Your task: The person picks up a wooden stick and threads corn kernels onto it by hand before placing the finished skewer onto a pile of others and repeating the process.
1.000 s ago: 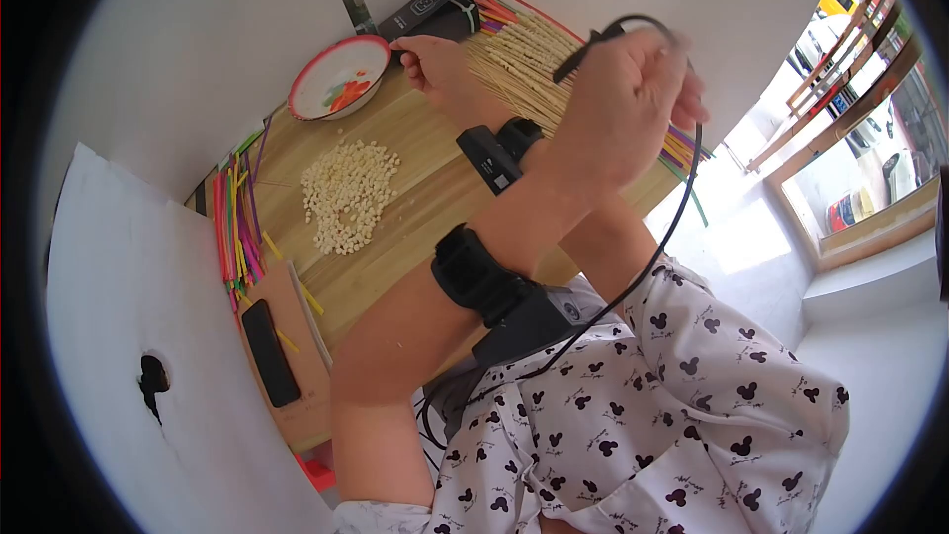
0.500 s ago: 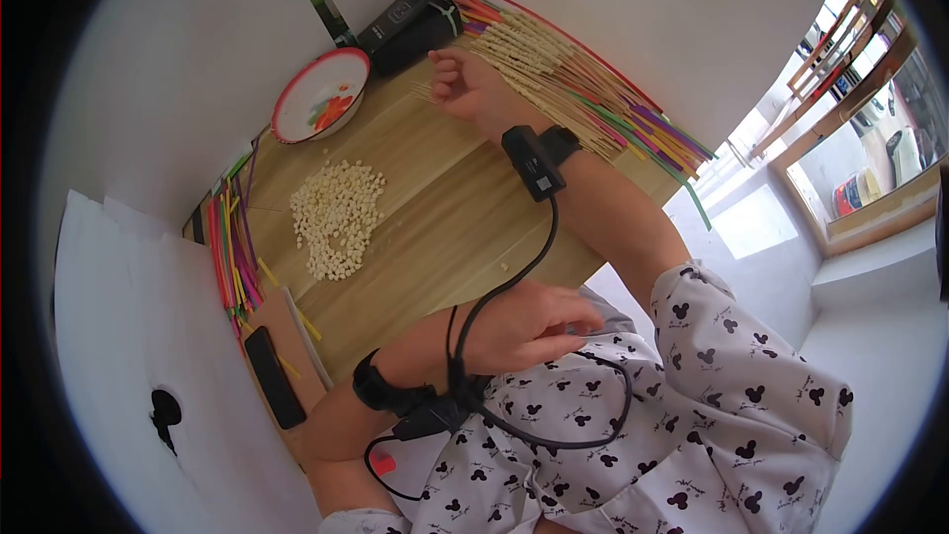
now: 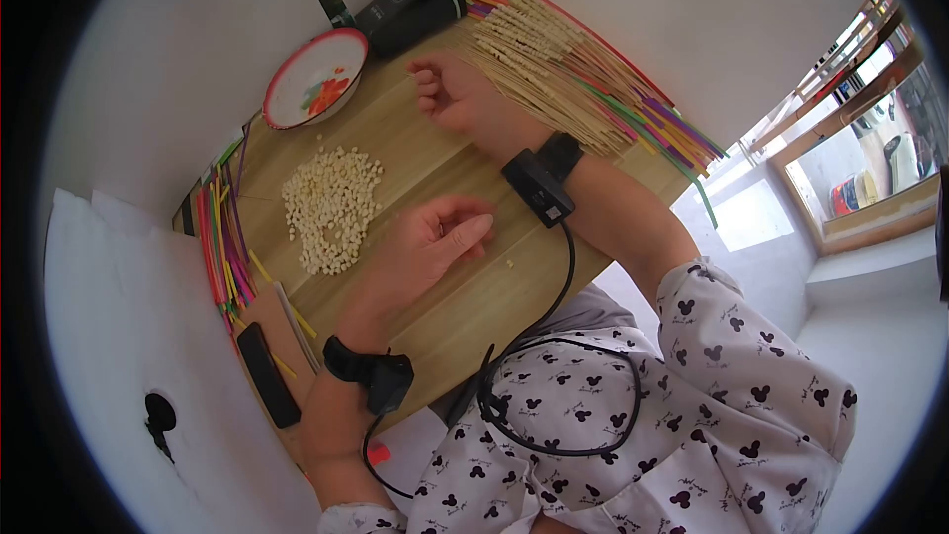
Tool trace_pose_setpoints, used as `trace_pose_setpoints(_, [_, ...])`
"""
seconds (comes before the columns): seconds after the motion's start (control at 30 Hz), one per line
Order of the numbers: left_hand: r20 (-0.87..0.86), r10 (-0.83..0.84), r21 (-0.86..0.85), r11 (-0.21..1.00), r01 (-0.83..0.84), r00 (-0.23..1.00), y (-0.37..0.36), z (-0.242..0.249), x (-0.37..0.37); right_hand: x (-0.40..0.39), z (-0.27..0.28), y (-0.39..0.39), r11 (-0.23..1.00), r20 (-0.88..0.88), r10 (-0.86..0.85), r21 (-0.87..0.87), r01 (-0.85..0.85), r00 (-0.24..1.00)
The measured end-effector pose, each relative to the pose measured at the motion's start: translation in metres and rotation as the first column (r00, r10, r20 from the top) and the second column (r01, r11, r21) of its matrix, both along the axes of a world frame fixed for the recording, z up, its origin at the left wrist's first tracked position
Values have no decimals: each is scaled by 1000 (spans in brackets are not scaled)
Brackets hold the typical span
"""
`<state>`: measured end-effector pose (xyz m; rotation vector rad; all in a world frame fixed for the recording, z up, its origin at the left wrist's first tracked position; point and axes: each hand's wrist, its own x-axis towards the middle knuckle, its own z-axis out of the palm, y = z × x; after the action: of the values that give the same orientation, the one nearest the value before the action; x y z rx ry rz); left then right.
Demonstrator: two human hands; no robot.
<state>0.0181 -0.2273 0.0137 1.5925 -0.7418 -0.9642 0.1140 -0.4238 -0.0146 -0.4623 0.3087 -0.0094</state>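
Note:
My left hand [image 3: 430, 242] hovers over the wooden table, right of a pile of small pale pieces [image 3: 331, 208]. Its thumb is stretched out with a gap to the loosely bent fingers, and I see nothing held. My right hand [image 3: 450, 94] is farther back, left of thin sticks threaded with pale pieces [image 3: 529, 40]. Its fingers are curled in; anything between them is too small or hidden to make out. Both wrists wear black devices.
A red-rimmed bowl [image 3: 316, 79] stands at the back left beside a black case [image 3: 410, 15]. Colored strips [image 3: 227, 252] lie along the left edge, near a phone [image 3: 269, 374]. More colored strips [image 3: 657, 124] lie at the right. A black cable [image 3: 568, 282] hangs from the right wrist device.
My left hand has moved up and left from beside my lap to over the table. My right hand has shifted slightly left and stays curled.

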Motion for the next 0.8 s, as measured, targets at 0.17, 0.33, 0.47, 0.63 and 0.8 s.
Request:
trace_pose_setpoints(0.17, [-212, 8, -68, 997, -23, 977, -18, -28, -17, 0, -2, 36, 881, 107, -143, -438, 176, 984])
trace_pose_setpoints(0.33, [-328, 132, -88, 982, -169, 936, -18, -40, -23, 5, -19, 45, 129, 587, -71, -796, 591, 806])
trace_pose_setpoints(0.47, [-405, 203, -19, 973, -230, 892, -23, -28, -30, -9, -21, 43, -272, 666, 137, -686, 674, 733])
trace_pose_setpoints(0.63, [-527, 192, -59, 964, -261, 828, -25, -45, -27, -14, -26, 45, -679, 407, 443, -429, 595, 799])
trace_pose_setpoints(0.8, [-527, 113, -114, 973, -201, 842, -23, -38, -29, -18, -27, 42, -581, 467, 427, -514, 631, 774])
